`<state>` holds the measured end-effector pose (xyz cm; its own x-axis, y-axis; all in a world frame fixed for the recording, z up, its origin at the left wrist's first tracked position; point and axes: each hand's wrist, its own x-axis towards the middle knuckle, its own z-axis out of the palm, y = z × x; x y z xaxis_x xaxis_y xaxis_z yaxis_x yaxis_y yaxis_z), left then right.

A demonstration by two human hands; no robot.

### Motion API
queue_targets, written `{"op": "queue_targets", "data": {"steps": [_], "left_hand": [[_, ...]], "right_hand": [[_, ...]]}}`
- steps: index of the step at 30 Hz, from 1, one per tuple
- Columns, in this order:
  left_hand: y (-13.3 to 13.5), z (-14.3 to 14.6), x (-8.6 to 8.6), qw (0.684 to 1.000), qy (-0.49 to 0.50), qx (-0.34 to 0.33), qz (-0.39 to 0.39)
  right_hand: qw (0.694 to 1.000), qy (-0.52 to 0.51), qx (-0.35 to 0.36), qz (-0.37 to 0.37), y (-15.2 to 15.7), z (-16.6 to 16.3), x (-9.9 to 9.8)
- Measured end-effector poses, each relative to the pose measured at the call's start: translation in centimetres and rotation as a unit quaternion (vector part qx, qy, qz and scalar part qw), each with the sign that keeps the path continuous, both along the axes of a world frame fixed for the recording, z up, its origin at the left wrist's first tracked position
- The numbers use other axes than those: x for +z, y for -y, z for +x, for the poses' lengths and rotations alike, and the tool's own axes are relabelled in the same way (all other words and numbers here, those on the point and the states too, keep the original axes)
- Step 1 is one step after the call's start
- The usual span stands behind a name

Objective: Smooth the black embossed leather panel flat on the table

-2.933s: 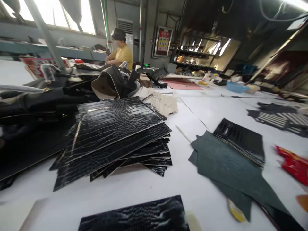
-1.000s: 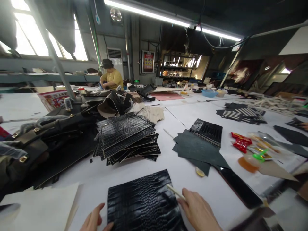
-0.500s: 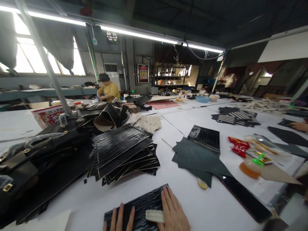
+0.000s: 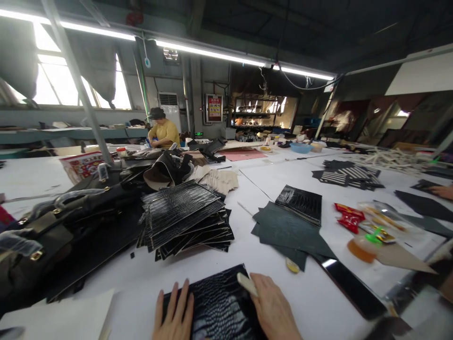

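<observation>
nearest us our left hand (image 4: 175,314) lies flat, fingers spread, on the black croc-embossed panel (image 4: 215,307) at the table's near edge; our right hand (image 4: 274,309) grips a pale bone folder (image 4: 247,284), smoothing it. next calls for steady pressure. beyond, 1 stack of panels (image 4: 184,219).

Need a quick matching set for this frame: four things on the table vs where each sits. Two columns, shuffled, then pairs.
Things:
1. left hand
2. pale flat tool
3. stack of black croc-pattern panels
4. red packets

Places:
A. table's right side, beside clear wrappers
B. flat on the near black panel's left part
C. under the right hand's fingers
D. middle of the table, beyond the near panel

Pairs: 1-B, 2-C, 3-D, 4-A
</observation>
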<state>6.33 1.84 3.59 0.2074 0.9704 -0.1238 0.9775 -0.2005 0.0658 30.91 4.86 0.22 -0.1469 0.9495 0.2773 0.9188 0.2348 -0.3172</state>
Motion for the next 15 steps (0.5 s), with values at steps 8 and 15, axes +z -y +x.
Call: {"op": "queue_targets", "data": {"steps": [8, 15], "left_hand": [[-4.7, 8.2, 0.5, 0.956, 0.208, -0.198, -0.053], [-6.5, 8.9, -3.6, 0.956, 0.222, -0.185, -0.053]], "right_hand": [[0.860, -0.400, -0.076, -0.309, 1.5, 5.2, 3.3], [0.981, -0.112, -0.086, -0.132, 3.6, 2.0, -0.4]]}}
